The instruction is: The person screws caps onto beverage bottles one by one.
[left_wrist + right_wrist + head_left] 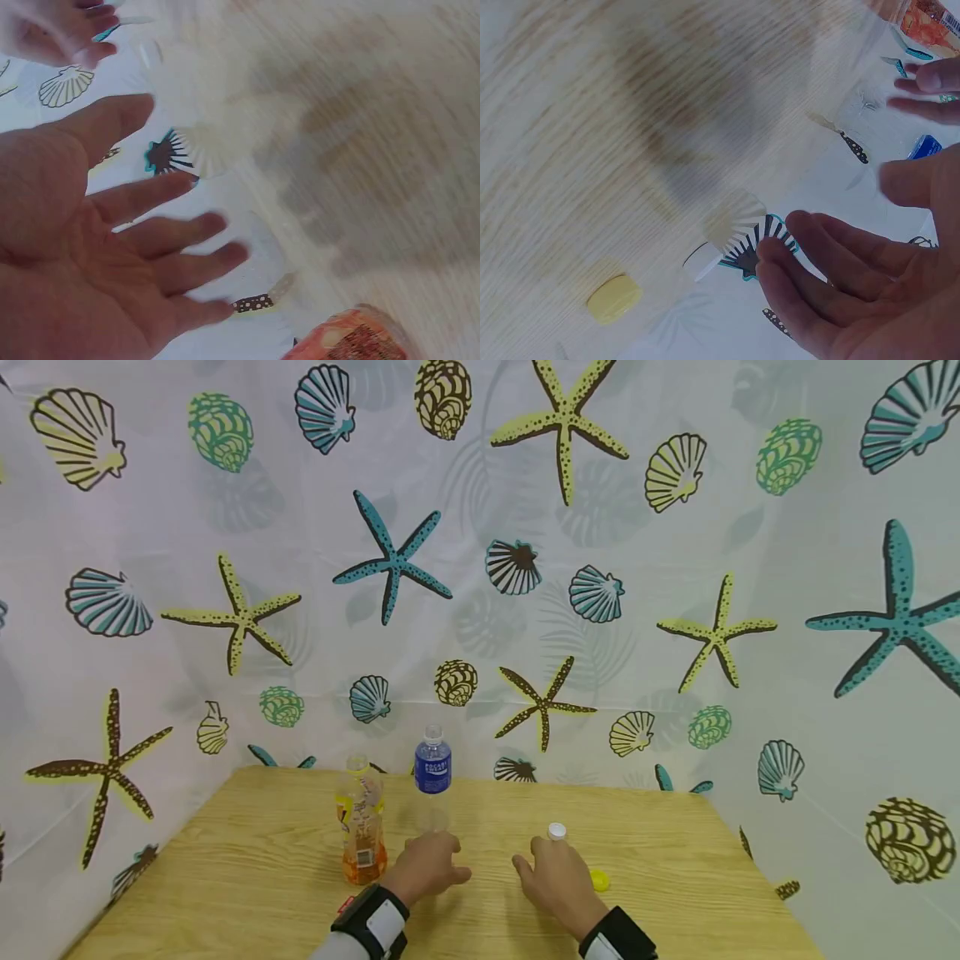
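My left hand (pixel 427 866) is held over the wooden table, its fingers spread and loosely bent in the left wrist view, with nothing in them. Just left of it stands an uncapped clear bottle (pixel 365 827) with orange liquid at its bottom. Behind the same hand is a clear bottle with a blue label (pixel 433 770), its neck bare and its base partly hidden. To the right, my right hand (pixel 558 877) hovers with relaxed fingers, holding nothing. A white cap (pixel 557 831) shows just beyond its knuckles, and a yellow cap (pixel 599 880) lies to its right.
A small red object (pixel 346 904) peeks out beside the left wristband. The wooden table (pixel 675 877) reaches back to a white curtain (pixel 465 485) printed with shells and starfish, which also hangs along both sides.
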`<state>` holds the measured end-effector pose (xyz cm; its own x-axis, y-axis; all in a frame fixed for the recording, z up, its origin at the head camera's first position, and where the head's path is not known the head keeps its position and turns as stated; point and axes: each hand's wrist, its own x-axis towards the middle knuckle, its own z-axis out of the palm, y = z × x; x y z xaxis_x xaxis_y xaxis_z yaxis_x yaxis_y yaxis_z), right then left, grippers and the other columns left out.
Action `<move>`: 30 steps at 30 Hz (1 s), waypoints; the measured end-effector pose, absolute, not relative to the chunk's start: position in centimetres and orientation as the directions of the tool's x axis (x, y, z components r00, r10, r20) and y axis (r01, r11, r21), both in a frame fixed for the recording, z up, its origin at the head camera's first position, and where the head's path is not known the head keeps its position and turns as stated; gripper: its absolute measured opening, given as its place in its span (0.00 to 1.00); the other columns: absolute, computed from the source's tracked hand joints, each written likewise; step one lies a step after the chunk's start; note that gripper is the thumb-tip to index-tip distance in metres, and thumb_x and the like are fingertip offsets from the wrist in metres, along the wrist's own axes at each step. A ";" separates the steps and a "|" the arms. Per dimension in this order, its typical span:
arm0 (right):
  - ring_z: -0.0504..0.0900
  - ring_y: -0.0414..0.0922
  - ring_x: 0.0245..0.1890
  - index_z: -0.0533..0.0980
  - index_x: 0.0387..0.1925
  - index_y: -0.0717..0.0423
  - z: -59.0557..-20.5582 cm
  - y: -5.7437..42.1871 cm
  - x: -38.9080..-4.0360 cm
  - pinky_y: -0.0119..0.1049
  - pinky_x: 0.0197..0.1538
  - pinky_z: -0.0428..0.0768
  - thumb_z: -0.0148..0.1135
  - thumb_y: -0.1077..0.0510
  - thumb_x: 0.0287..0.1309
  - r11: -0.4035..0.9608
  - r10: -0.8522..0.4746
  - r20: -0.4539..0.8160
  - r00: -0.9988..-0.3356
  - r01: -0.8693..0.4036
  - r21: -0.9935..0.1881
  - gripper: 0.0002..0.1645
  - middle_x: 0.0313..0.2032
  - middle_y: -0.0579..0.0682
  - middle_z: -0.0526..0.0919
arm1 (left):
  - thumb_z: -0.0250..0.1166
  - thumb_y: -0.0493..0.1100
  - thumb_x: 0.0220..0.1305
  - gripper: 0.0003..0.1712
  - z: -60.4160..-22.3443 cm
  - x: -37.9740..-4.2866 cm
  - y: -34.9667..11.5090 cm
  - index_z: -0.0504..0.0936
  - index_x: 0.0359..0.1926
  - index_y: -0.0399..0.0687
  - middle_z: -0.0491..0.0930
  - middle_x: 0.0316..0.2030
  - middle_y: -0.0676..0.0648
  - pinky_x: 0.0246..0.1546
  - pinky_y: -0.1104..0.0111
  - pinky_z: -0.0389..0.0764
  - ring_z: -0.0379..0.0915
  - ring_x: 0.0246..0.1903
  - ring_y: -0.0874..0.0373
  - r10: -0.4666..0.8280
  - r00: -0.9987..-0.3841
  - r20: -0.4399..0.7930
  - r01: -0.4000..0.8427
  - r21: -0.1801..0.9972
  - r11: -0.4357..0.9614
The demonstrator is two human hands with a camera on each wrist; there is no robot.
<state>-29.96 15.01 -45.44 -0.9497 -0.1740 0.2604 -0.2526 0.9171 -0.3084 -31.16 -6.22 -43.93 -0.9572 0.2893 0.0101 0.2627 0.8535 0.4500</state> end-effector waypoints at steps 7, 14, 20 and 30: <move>0.63 0.37 0.12 0.73 0.16 0.53 -45.6 15.4 -29.7 0.29 0.18 0.60 0.62 0.60 0.64 0.882 -0.228 0.213 -0.950 -0.294 -0.368 0.19 0.12 0.42 0.63 | 0.75 0.42 0.55 0.11 -41.0 -31.3 -6.6 0.87 0.34 0.39 0.86 0.34 0.45 0.30 0.64 0.82 0.77 0.28 0.58 0.448 -0.890 0.087 0.428 0.496 0.755; 0.64 0.37 0.14 0.76 0.20 0.57 -45.8 15.6 -29.9 0.29 0.18 0.61 0.61 0.61 0.64 0.883 -0.231 0.179 -0.956 -0.283 -0.375 0.16 0.14 0.42 0.65 | 0.73 0.45 0.59 0.13 -33.6 -32.3 -8.5 0.85 0.43 0.44 0.87 0.33 0.47 0.31 0.65 0.83 0.82 0.31 0.57 0.240 -0.910 0.339 0.407 0.616 0.674; 0.67 0.38 0.15 0.79 0.24 0.60 -45.8 15.7 -30.0 0.29 0.19 0.64 0.61 0.60 0.64 0.888 -0.219 0.174 -0.960 -0.270 -0.372 0.12 0.15 0.45 0.69 | 0.71 0.53 0.64 0.26 -28.6 -32.3 -12.6 0.80 0.59 0.45 0.86 0.49 0.39 0.47 0.52 0.84 0.82 0.50 0.43 -0.007 -0.911 0.413 0.318 0.712 0.626; 0.68 0.38 0.14 0.79 0.24 0.60 -45.5 15.9 -29.8 0.29 0.19 0.63 0.61 0.61 0.64 0.887 -0.224 0.178 -0.958 -0.276 -0.369 0.13 0.15 0.45 0.70 | 0.67 0.69 0.60 0.54 -29.6 -30.9 -20.3 0.57 0.78 0.51 0.58 0.75 0.34 0.70 0.37 0.60 0.53 0.74 0.34 -0.066 -0.991 0.117 0.078 0.902 0.425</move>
